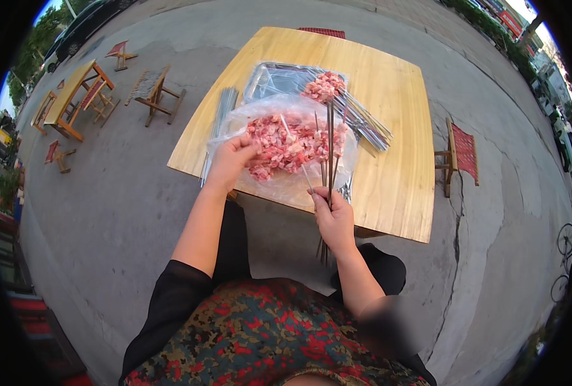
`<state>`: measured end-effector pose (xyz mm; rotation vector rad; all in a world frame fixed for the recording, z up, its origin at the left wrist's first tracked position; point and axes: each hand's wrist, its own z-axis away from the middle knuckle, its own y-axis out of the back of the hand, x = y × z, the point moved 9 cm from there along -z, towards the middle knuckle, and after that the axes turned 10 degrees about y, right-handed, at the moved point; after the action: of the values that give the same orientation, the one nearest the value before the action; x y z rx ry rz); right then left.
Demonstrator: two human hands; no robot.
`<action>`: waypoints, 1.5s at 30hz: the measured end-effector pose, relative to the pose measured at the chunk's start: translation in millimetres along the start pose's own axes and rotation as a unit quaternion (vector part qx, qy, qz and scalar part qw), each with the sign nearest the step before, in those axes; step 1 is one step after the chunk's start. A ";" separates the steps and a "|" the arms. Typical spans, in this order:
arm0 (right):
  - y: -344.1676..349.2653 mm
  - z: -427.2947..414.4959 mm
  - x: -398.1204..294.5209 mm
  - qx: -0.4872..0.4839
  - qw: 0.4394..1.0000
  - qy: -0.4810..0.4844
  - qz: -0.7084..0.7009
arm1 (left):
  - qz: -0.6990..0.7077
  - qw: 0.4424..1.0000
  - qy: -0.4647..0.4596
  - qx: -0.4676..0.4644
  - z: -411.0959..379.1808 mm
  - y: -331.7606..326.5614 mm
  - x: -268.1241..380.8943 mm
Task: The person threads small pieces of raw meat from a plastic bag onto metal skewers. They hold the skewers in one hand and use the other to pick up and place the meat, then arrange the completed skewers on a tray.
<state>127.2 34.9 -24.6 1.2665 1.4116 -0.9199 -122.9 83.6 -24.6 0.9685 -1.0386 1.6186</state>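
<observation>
Cut raw meat lies heaped on a clear plastic bag at the near side of a wooden table. My left hand is at the heap's left edge, thumb and fingers together at the meat; whether a piece is between them cannot be told. Several thin metal skewers stand up out of my right hand, which grips them at the table's near edge; some have meat near their tips. Behind the bag, meat-loaded skewers rest across the right side of a metal tray.
Bare metal skewers lie left of the bag, with more skewers to its right. Folding stools stand around on the pavement, one right of the table, another to the left. A smaller wooden table stands farther left.
</observation>
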 end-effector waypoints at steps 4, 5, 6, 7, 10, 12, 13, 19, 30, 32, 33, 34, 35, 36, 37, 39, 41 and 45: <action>-10.7 8.3 -2.3 -0.052 0.998 -0.035 0.022 | 0.183 0.982 0.019 -0.031 5.7 0.4 15.5; -13.2 8.6 -5.1 -0.058 0.998 -0.022 0.029 | 0.199 0.979 0.011 -0.039 7.1 0.6 20.7; -14.5 10.3 -6.9 -0.063 0.997 -0.012 0.037 | 0.216 0.975 0.004 -0.048 8.3 0.2 23.2; -16.0 10.8 -9.0 -0.068 0.997 -0.002 0.046 | 0.233 0.971 -0.002 -0.057 9.7 -0.5 26.3; -19.1 10.1 -19.4 -0.082 0.993 0.032 0.076 | 0.243 0.968 -0.014 -0.061 16.5 -4.3 36.8; -19.6 10.0 -22.4 -0.085 0.992 0.042 0.083 | 0.241 0.968 -0.021 -0.066 15.6 -3.3 37.5; -19.5 9.9 -22.9 -0.084 0.992 0.042 0.082 | 0.240 0.968 -0.023 -0.069 15.3 -3.3 37.6; -17.9 9.9 -28.8 -0.085 0.992 0.045 0.088 | 0.263 0.962 -0.047 -0.050 16.9 -0.3 40.8; -16.8 12.7 -31.5 -0.061 0.991 0.051 0.110 | 0.213 0.972 -0.098 -0.031 17.9 -2.0 42.2; -18.0 14.1 -31.4 -0.057 0.991 0.049 0.112 | 0.222 0.971 -0.089 -0.017 16.3 -1.3 36.8; -19.0 14.7 -32.9 -0.055 0.991 0.051 0.113 | 0.232 0.969 -0.080 -0.010 15.9 -0.8 32.9; -20.2 15.3 -35.0 -0.053 0.991 0.054 0.114 | 0.242 0.967 -0.072 -0.002 15.3 -0.3 29.3; -21.4 15.9 -36.6 -0.051 0.990 0.057 0.115 | 0.252 0.965 -0.068 0.001 14.4 -0.4 27.2; -22.2 16.8 -36.6 -0.049 0.991 0.058 0.111 | 0.261 0.963 -0.064 0.004 13.1 -1.1 24.6; -23.1 17.5 -36.5 -0.047 0.991 0.059 0.107 | 0.270 0.961 -0.060 0.008 12.0 -1.3 22.5; -22.7 17.3 -36.8 -0.047 0.992 0.061 0.101 | 0.286 0.956 -0.060 0.008 10.5 -0.4 21.2; -21.5 15.8 -37.7 -0.053 0.992 0.062 0.096 | 0.306 0.950 -0.061 -0.001 9.7 -0.6 22.0; -18.9 14.4 -35.9 -0.066 0.990 0.053 0.110 | 0.316 0.947 -0.059 -0.027 11.4 -3.4 25.9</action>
<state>109.9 9.6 5.6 1.3553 1.3596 -0.6091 -124.3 81.1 3.8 0.7371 -1.5799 2.0450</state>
